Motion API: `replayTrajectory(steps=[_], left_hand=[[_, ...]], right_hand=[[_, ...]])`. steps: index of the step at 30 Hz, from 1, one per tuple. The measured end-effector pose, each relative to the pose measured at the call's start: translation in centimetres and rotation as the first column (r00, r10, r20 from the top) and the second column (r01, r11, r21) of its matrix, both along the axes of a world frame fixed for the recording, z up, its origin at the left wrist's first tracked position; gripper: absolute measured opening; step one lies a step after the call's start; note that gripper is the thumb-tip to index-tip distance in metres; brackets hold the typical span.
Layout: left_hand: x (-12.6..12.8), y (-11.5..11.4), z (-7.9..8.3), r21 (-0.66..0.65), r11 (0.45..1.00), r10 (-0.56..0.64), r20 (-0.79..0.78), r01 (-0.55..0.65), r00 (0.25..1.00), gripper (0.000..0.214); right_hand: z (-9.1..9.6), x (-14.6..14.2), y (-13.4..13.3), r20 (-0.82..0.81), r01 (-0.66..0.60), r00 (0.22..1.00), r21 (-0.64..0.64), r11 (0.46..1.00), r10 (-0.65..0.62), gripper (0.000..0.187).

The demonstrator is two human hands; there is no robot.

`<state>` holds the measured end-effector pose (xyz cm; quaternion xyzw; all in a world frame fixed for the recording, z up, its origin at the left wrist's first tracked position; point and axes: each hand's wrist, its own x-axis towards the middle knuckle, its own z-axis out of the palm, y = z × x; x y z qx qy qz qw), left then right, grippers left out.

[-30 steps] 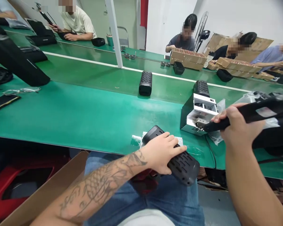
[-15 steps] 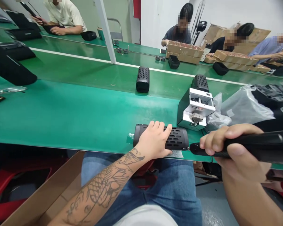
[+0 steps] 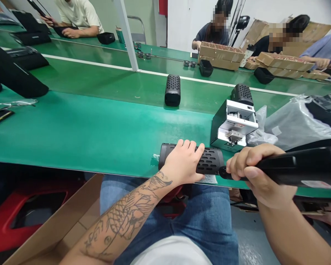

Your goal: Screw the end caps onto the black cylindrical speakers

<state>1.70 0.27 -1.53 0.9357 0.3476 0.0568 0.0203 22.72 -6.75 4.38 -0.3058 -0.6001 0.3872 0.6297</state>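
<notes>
A black housing with slotted holes, like a speaker shell [image 3: 212,161], lies on its side near the bench's front edge. My left hand [image 3: 183,160] is closed over its middle and presses it down. In my right hand [image 3: 260,171] is a black electric screwdriver [image 3: 298,165], held level. Its nose meets the right end of the shell; the bit itself is hidden. Just behind stands a silver and black screw feeder [image 3: 234,127].
Two more slotted shells, one at centre [image 3: 173,90] and one behind the feeder [image 3: 242,94], stand farther back. Plastic bags [image 3: 300,119] lie at right. A white post [image 3: 128,36] rises from the bench. Co-workers sit opposite beside cardboard boxes [image 3: 220,55]. An open carton [image 3: 57,221] is below left.
My right hand and the screwdriver have moved left, and the nose has closed the small gap to the shell's end. My left hand keeps its hold. The whole view has shifted slightly.
</notes>
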Motion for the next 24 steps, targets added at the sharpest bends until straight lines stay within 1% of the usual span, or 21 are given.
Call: replayTrajectory(steps=[6,10,14,15,16,17,18,19,20,21,22,23,24], left_hand=[[0.1,0.0,-0.1,-0.011,1.0,0.008,0.009,-0.008,1.0,0.106],[0.1,0.1,0.0,-0.015,1.0,0.008,0.007,-0.007,1.0,0.107],[0.1,0.0,0.0,-0.025,0.999,0.021,0.01,-0.02,1.0,0.105],[0.2,-0.1,0.0,-0.026,0.999,0.023,0.011,-0.023,1.0,0.104],[0.3,-0.2,-0.1,-0.025,0.999,0.028,0.012,-0.027,1.0,0.104],[0.5,-0.3,-0.1,-0.024,0.999,0.033,0.012,-0.033,0.999,0.104],[0.6,-0.5,-0.2,-0.022,0.999,0.042,0.012,-0.042,0.999,0.104],[0.8,-0.6,-0.3,-0.022,0.998,0.052,0.013,-0.051,0.999,0.104],[0.9,-0.8,-0.3,-0.024,0.998,0.063,0.014,-0.063,0.998,0.105],[1.0,-0.9,-0.4,-0.028,0.997,0.073,0.014,-0.073,0.997,0.106],[1.0,-1.0,-0.3,-0.035,0.996,0.08,0.014,-0.079,0.997,0.108],[0.9,-1.0,-0.2,-0.044,0.996,0.08,0.011,-0.08,0.997,0.11],[0.7,-1.0,0.0,-0.056,0.996,0.074,0.007,-0.073,0.997,0.111]], right_hand=[[-0.4,0.0,0.6,0.001,0.005,1.0,-0.017,1.0,-0.005,0.021],[-0.4,0.1,0.4,0.017,0.009,1.0,-0.025,1.0,-0.008,0.021],[0.6,0.9,0.4,0.017,0.034,0.999,-0.046,0.998,-0.034,0.016],[0.9,1.4,0.8,0.007,0.049,0.999,-0.029,0.998,-0.049,0.014],[1.2,1.9,1.4,-0.01,0.096,0.995,0.004,0.995,-0.096,0.014],[1.4,2.4,2.2,-0.038,0.188,0.982,0.052,0.981,-0.186,0.014],[1.5,3.0,3.1,-0.07,0.309,0.95,0.1,0.946,-0.303,0.015],[1.5,3.7,4.3,-0.105,0.441,0.897,0.14,0.886,-0.43,0.017],[1.3,4.4,5.4,-0.132,0.558,0.83,0.167,0.813,-0.542,0.019],[1.0,5.0,6.6,-0.145,0.642,0.767,0.18,0.745,-0.625,0.021],[0.6,5.7,7.6,-0.142,0.687,0.726,0.185,0.702,-0.673,0.021],[0.1,6.3,8.5,-0.122,0.696,0.717,0.18,0.695,-0.686,0.021],[-0.5,6.9,9.2,-0.1,0.687,0.725,0.17,0.707,-0.681,0.021]])
